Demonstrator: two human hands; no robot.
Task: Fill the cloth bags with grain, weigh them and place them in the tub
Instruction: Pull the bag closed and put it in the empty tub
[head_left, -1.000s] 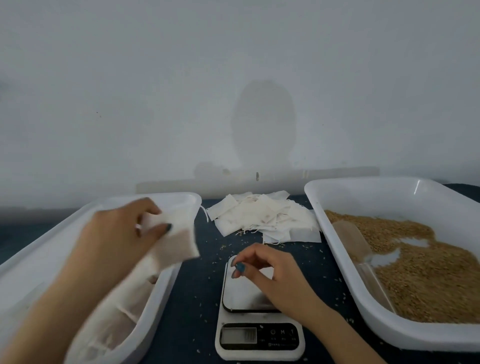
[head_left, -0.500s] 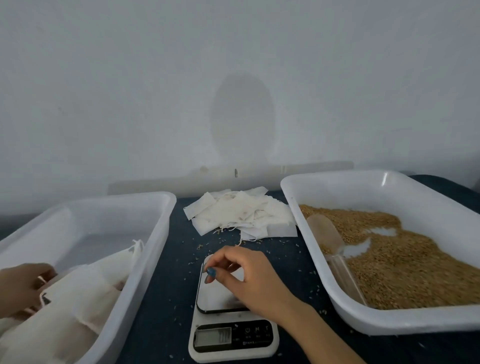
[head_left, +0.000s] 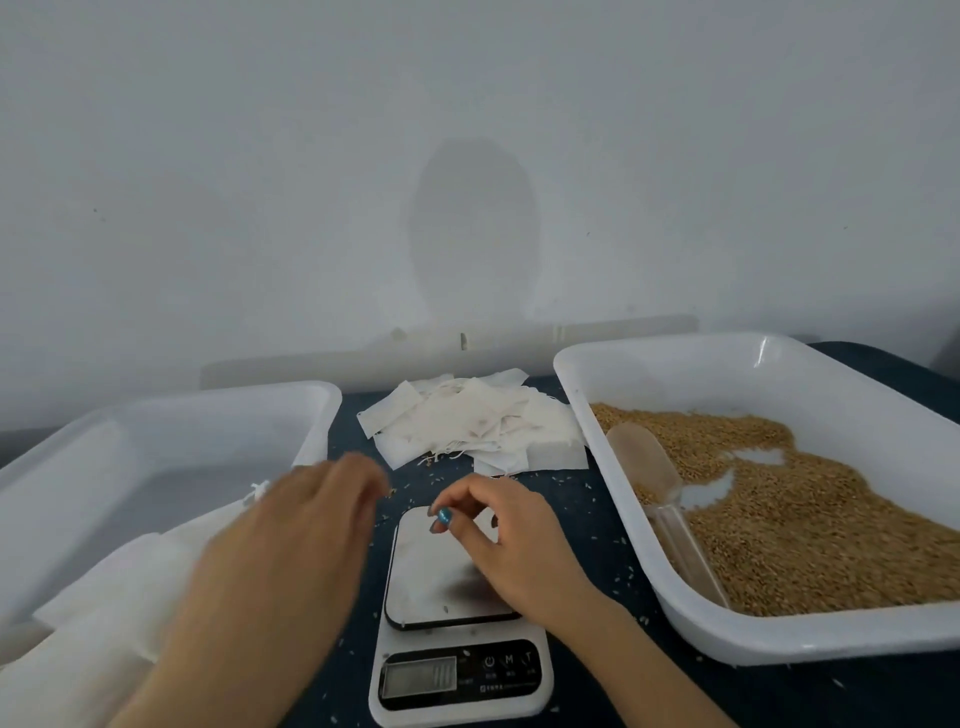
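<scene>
The left hand (head_left: 306, 525) hovers empty with loose fingers beside the scale (head_left: 451, 582), while the right hand (head_left: 511, 540) curls over it, and I cannot tell if it pinches anything.

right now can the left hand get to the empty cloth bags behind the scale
Probably yes: the left hand hovers empty just short of the pile of empty bags, with only dark tabletop between them.

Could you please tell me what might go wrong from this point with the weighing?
The right hand is over the scale platform; touching it could skew the next reading. Stray grains lie on the table and seemingly on the platform, which may add weight or get under the scale. The scoop lies in the grain tub beside its rim, so lifting it hastily may spill more.
</scene>
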